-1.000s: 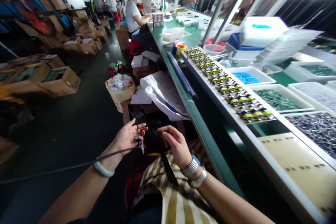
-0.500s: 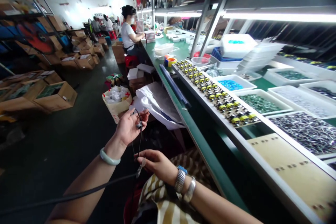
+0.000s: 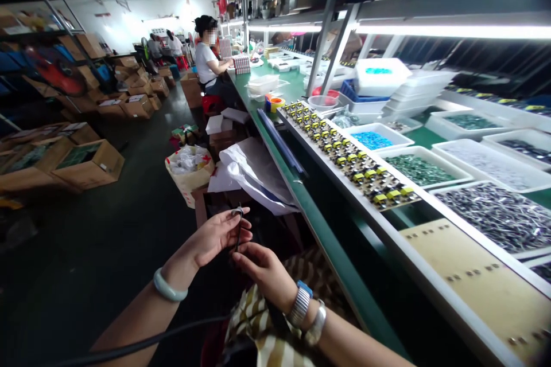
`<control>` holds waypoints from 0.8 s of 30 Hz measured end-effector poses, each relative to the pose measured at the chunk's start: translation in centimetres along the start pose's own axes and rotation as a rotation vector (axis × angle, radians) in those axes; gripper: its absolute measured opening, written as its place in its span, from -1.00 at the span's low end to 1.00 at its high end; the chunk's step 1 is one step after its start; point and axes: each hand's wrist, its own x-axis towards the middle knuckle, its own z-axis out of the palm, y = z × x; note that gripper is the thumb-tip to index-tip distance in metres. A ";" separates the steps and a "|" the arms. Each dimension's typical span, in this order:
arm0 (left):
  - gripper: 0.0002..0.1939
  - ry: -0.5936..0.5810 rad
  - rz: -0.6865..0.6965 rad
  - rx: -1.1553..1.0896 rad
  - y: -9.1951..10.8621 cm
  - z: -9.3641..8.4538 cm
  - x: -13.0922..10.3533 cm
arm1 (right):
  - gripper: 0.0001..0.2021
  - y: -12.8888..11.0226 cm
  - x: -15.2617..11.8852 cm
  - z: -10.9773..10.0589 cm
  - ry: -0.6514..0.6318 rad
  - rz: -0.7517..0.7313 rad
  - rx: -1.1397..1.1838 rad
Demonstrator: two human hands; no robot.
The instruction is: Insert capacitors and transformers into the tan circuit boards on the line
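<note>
My left hand (image 3: 219, 235), with a pale bangle at the wrist, holds a thin black cable (image 3: 239, 228) between thumb and fingers. A small grey piece on the cable shows at the fingertips. Just below and to the right, my right hand (image 3: 262, 272) pinches the lower part of the same cable; this wrist wears a watch and a silver bracelet. The two hands are close together above my lap, left of the green bench edge. A thicker black cord (image 3: 172, 332) runs across my left forearm at the bottom.
On the green bench (image 3: 316, 215) at right, a long board of yellow-topped parts (image 3: 344, 155) lies beside white trays of small parts (image 3: 419, 167). A bag (image 3: 189, 175) and white sheeting (image 3: 253, 175) sit beyond my hands. A person (image 3: 209, 63) sits farther along; cartons (image 3: 90, 163) are at left.
Both hands have moved slightly down and closer together. The cable loop between them has drawn into a short, nearly straight length, and the clear piece near my right hand no longer shows.
</note>
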 end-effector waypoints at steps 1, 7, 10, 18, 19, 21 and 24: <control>-0.55 0.023 0.026 -0.004 0.0 -0.1 0.1 | -0.49 -0.1 -0.1 0.1 -0.025 0.009 0.006; -0.73 0.127 0.190 -0.074 2.3 -0.2 2.0 | -0.39 -1.5 -1.8 0.2 -0.280 0.080 -0.041; -0.78 0.186 0.234 -0.088 3.7 -0.8 2.9 | -0.32 -1.6 -2.5 -0.4 -0.367 0.067 -0.011; -0.79 0.284 0.243 0.053 6.7 -2.7 3.3 | -0.71 -2.9 -1.5 -2.6 0.025 -0.421 -0.561; -0.79 0.282 0.244 0.099 6.9 -2.9 2.9 | -0.70 -3.7 -1.1 -3.2 0.137 -0.476 -0.574; -0.77 0.283 0.240 0.204 7.1 -3.3 2.0 | -0.69 -5.9 -0.4 -5.0 0.320 -0.566 -0.662; -0.67 0.301 0.203 0.378 7.2 -4.3 0.8 | -0.68 -10.4 0.2 -8.4 0.501 -0.615 -0.887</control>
